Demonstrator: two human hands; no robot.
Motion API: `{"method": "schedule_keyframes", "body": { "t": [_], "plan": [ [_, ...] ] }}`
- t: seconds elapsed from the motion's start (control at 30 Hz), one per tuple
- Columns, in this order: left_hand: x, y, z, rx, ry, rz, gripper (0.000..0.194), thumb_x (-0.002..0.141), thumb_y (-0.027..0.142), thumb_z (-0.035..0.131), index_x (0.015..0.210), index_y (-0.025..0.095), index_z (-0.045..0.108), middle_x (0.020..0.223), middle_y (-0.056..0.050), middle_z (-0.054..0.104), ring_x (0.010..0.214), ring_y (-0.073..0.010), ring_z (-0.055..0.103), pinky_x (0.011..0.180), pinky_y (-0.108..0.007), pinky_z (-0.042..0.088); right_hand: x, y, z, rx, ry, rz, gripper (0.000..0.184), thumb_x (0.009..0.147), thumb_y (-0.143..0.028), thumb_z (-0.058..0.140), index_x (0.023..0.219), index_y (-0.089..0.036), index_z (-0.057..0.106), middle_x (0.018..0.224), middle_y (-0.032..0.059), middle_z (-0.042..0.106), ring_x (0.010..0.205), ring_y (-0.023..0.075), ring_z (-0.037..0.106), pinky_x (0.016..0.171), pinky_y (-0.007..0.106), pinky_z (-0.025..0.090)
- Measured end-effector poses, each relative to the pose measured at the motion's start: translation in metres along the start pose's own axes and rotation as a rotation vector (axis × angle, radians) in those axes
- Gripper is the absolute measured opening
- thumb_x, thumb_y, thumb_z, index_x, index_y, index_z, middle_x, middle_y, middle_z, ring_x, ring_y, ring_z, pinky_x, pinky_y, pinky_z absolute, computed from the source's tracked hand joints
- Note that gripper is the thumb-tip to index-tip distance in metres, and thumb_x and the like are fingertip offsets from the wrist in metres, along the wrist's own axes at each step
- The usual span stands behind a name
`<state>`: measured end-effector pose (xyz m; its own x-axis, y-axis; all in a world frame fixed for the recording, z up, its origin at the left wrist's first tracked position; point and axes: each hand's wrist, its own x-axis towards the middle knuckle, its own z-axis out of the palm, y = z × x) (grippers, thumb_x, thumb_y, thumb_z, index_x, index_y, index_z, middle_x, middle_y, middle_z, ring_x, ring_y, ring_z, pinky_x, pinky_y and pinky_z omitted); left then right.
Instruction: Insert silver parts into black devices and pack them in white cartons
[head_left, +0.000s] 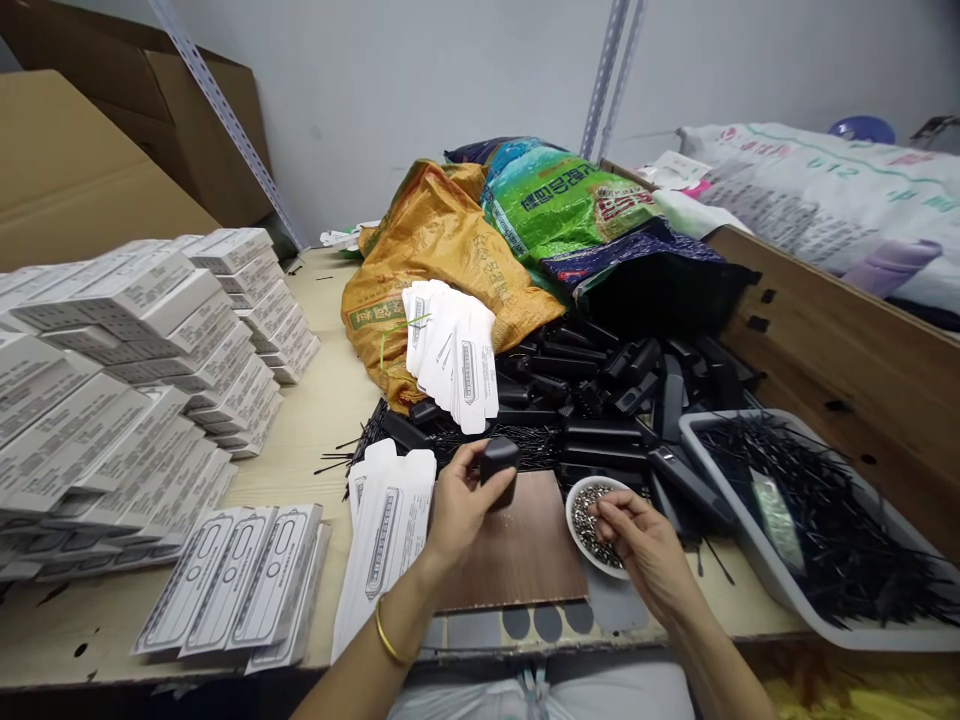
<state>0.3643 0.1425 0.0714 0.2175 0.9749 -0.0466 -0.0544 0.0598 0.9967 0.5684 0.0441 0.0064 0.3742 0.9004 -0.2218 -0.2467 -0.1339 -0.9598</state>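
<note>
My left hand (459, 505) is closed around a black plastic casing (499, 474), held above a brown wood-grain board (517, 555). Over the right side of a white bowl (576, 500) of small shiny metal parts (589, 515) is my right hand (637, 540). Its thumb and fingertips are pinched together; whatever may be between them is too small to make out. Behind the board lies a heap of black casings (607, 430). Flat white printed cartons (390, 530) lie left of the board, and more printed cartons (457, 360) rest on the heap's left side.
Stacks of folded white boxes (150, 380) fill the table's left side, with several more boxes (240, 580) nearer its front edge. At right stands a grey-white tray (810, 625) of thin black strips. Orange (442, 240) and green (562, 190) sacks lie behind; a cardboard wall (840, 380) borders the right.
</note>
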Motion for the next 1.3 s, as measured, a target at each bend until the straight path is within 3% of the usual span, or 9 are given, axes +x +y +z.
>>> {"method": "schedule_keyframes", "body": {
  "t": [0.13, 0.23, 0.4, 0.6, 0.87, 1.03, 1.17, 1.3],
  "plan": [
    [-0.015, -0.007, 0.001, -0.733, 0.255, -0.427, 0.026, 0.086, 0.032, 0.065, 0.107, 0.021, 0.056, 0.103, -0.006, 0.069, 0.098, -0.0204, 0.067, 0.092, -0.038, 0.053, -0.009, -0.005, 0.036, 0.113, -0.022, 0.01, 0.029, 0.071, -0.044, 0.075, 0.081, -0.02, 0.063, 0.072, 0.0018, 0.063, 0.061, 0.0142, 0.055, 0.06, 0.028, 0.047],
    [-0.017, -0.007, -0.003, -0.904, 0.407, -0.531, 0.01, 0.092, 0.016, 0.054, 0.101, 0.015, 0.057, 0.099, -0.008, 0.069, 0.094, -0.0186, 0.069, 0.089, -0.034, 0.056, -0.016, -0.002, 0.058, -0.016, 0.0, -0.114, 0.022, 0.078, -0.041, 0.07, 0.079, -0.019, 0.065, 0.067, 0.0005, 0.059, 0.065, 0.015, 0.056, 0.064, 0.029, 0.046],
    [-0.021, -0.001, -0.006, -0.955, 0.453, -0.536, 0.013, 0.094, 0.009, 0.046, 0.099, 0.01, 0.058, 0.096, -0.011, 0.069, 0.09, -0.0181, 0.071, 0.087, -0.035, 0.058, -0.028, 0.001, 0.082, -0.269, 0.033, -0.436, 0.013, 0.085, -0.03, 0.062, 0.076, -0.021, 0.063, 0.081, 0.0024, 0.06, 0.079, 0.0176, 0.058, 0.072, 0.03, 0.046],
    [-0.026, 0.002, -0.003, -0.98, 0.443, -0.518, 0.013, 0.093, 0.008, 0.047, 0.1, 0.009, 0.058, 0.1, -0.014, 0.069, 0.094, -0.0218, 0.07, 0.086, -0.038, 0.059, -0.03, 0.002, 0.093, -0.395, 0.022, -0.625, 0.009, 0.09, -0.02, 0.056, 0.083, -0.022, 0.062, 0.082, 0.0008, 0.061, 0.079, 0.0157, 0.059, 0.073, 0.028, 0.045],
    [-0.033, 0.0, -0.002, -0.988, 0.401, -0.485, 0.016, 0.095, 0.01, 0.044, 0.101, 0.01, 0.059, 0.095, -0.011, 0.07, 0.09, -0.0193, 0.071, 0.089, -0.037, 0.058, -0.027, 0.005, 0.101, -0.257, 0.106, -0.535, 0.009, 0.089, -0.021, 0.06, 0.08, -0.021, 0.062, 0.079, 0.0005, 0.062, 0.077, 0.0159, 0.06, 0.07, 0.028, 0.046],
    [-0.032, 0.002, 0.001, -1.007, 0.431, -0.522, 0.02, 0.097, 0.012, 0.04, 0.097, 0.008, 0.06, 0.091, -0.01, 0.07, 0.086, -0.0175, 0.071, 0.087, -0.035, 0.058, -0.032, 0.018, 0.108, -0.207, 0.142, -0.651, 0.01, 0.088, -0.018, 0.06, 0.093, -0.023, 0.067, 0.086, 0.0018, 0.066, 0.082, 0.0164, 0.063, 0.075, 0.029, 0.05],
    [-0.03, 0.005, 0.002, -0.977, 0.401, -0.456, 0.017, 0.096, 0.011, 0.044, 0.098, 0.01, 0.06, 0.095, -0.009, 0.07, 0.093, -0.0207, 0.069, 0.09, -0.04, 0.057, -0.037, 0.025, 0.102, -0.16, 0.093, -0.46, 0.022, 0.089, -0.023, 0.059, 0.111, -0.024, 0.061, 0.099, 0.0043, 0.068, 0.09, 0.0179, 0.065, 0.078, 0.031, 0.053],
    [-0.037, 0.016, -0.003, -0.904, 0.331, -0.385, 0.009, 0.092, 0.015, 0.054, 0.099, 0.015, 0.06, 0.098, -0.006, 0.068, 0.098, -0.023, 0.068, 0.09, -0.044, 0.055, -0.033, 0.023, 0.088, -0.152, 0.07, -0.357, 0.018, 0.088, -0.03, 0.06, 0.105, -0.023, 0.06, 0.095, 0.0041, 0.067, 0.085, 0.0174, 0.065, 0.078, 0.032, 0.053]
  ]
}}
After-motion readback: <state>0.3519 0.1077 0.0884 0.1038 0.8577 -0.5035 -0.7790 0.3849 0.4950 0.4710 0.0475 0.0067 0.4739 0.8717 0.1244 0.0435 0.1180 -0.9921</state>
